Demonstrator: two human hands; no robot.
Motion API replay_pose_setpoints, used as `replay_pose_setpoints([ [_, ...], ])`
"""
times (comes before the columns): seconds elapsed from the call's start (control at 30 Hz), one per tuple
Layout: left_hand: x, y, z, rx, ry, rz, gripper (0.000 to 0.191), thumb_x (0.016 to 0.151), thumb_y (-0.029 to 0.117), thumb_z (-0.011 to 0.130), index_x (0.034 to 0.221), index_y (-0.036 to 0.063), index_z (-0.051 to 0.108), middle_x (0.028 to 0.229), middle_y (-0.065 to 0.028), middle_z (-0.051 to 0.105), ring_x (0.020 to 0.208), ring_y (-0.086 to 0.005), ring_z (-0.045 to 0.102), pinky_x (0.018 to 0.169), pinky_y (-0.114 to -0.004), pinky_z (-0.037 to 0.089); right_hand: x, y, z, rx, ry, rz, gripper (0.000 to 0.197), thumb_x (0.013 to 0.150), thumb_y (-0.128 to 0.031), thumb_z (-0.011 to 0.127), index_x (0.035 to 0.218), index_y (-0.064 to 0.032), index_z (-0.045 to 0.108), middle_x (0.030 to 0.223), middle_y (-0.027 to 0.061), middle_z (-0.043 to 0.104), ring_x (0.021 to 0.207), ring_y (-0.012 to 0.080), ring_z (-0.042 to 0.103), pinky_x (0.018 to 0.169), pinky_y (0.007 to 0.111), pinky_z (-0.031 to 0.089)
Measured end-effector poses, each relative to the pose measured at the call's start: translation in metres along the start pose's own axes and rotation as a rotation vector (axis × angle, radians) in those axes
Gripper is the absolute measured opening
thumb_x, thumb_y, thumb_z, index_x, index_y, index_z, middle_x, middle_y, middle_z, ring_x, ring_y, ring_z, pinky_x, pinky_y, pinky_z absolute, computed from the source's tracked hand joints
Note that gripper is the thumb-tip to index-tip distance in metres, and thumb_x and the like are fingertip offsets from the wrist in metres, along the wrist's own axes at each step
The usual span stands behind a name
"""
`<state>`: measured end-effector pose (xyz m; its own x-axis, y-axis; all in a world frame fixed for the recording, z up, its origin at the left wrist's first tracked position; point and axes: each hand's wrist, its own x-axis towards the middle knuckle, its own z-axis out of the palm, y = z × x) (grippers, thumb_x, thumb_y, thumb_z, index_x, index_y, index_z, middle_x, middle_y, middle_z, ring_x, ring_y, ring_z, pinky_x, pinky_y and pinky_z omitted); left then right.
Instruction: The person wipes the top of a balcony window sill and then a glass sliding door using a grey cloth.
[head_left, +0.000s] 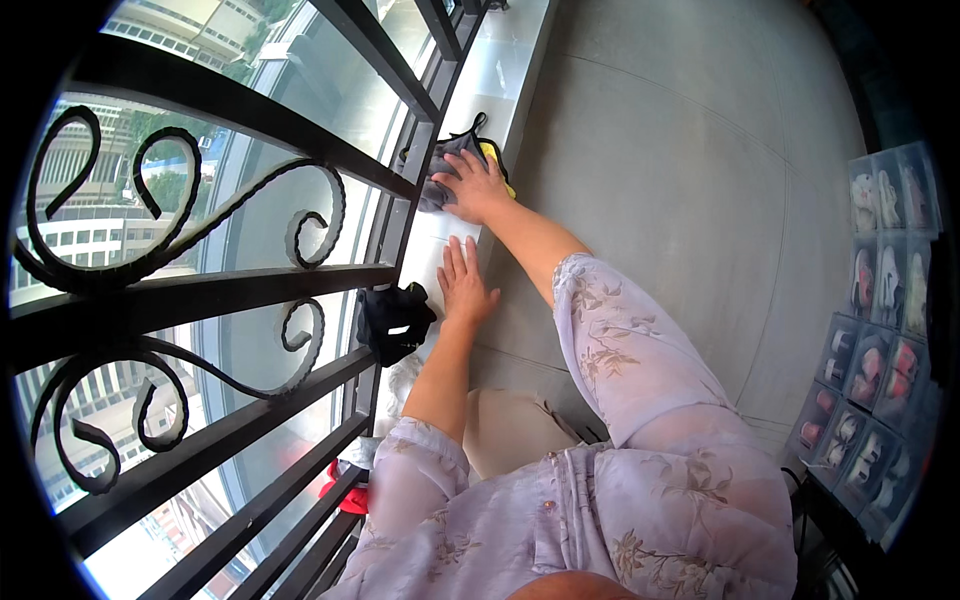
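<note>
My right hand (474, 187) lies with spread fingers on a grey cloth with black edging and a yellow side (437, 171), on the pale window ledge (491, 75) beside the metal grille. Nearer to me, my left hand (465, 289) rests palm down at the edge of the same ledge, its fingers apart and holding nothing. A bunched black cloth item (390, 330) sits against the grille, to the left of my left hand. The underside of the grey cloth and part of it beneath my right hand are hidden.
A black metal grille with scrollwork (247, 281) runs along the left, in front of window glass. Red fabric (349, 491) lies by its lower bars. Stacked clear shoe boxes (870, 360) stand at the right, across the grey tiled floor (667, 202).
</note>
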<state>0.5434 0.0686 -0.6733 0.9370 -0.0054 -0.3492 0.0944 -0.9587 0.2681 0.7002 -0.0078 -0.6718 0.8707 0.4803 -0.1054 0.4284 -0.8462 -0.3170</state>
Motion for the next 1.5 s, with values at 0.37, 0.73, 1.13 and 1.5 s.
replay_pose_setpoints([
  [0.37,0.003,-0.007,0.004,-0.085,0.280,0.125,0.090,0.069,0.017,0.075,0.142,0.0078,0.024,0.146,-0.0213,0.021,0.133,-0.0397,0.024,0.106,-0.048,0.024,0.028,0.036,-0.015,0.032,0.110,0.097,0.059,0.081,-0.050,0.057,0.135,-0.0327,0.040,0.147,0.0038,0.025,0.138,0.0264,0.016,0.108,0.055,0.010],
  [0.73,0.066,0.017,-0.008,0.114,0.400,-0.022,0.057,0.086,0.027,0.056,0.136,0.0083,0.038,0.142,-0.0205,0.030,0.128,-0.0386,0.031,0.106,-0.046,0.025,0.186,0.173,-0.068,-0.016,0.155,0.123,0.059,0.082,-0.050,0.056,0.135,-0.0317,0.036,0.148,0.0038,0.024,0.138,0.0270,0.019,0.107,0.055,0.017],
  [1.13,0.070,0.019,-0.001,0.072,0.442,-0.010,0.052,0.085,0.028,0.056,0.132,0.0101,0.042,0.139,-0.0192,0.033,0.125,-0.0387,0.033,0.104,-0.046,0.028,0.177,0.183,-0.051,0.055,0.333,0.048,0.053,0.078,-0.043,0.062,0.127,-0.0291,0.049,0.140,0.0021,0.037,0.133,0.0246,0.028,0.105,0.054,0.020],
  [1.5,0.147,0.050,-0.027,0.068,0.440,0.075,0.054,0.090,0.028,0.050,0.136,0.0068,0.034,0.142,-0.0207,0.029,0.129,-0.0382,0.030,0.106,-0.047,0.024,0.052,0.219,0.001,1.286,0.735,0.261,0.038,0.076,-0.014,0.067,0.112,-0.0099,0.055,0.111,0.0104,0.056,0.106,0.0287,0.053,0.094,0.035,0.039],
])
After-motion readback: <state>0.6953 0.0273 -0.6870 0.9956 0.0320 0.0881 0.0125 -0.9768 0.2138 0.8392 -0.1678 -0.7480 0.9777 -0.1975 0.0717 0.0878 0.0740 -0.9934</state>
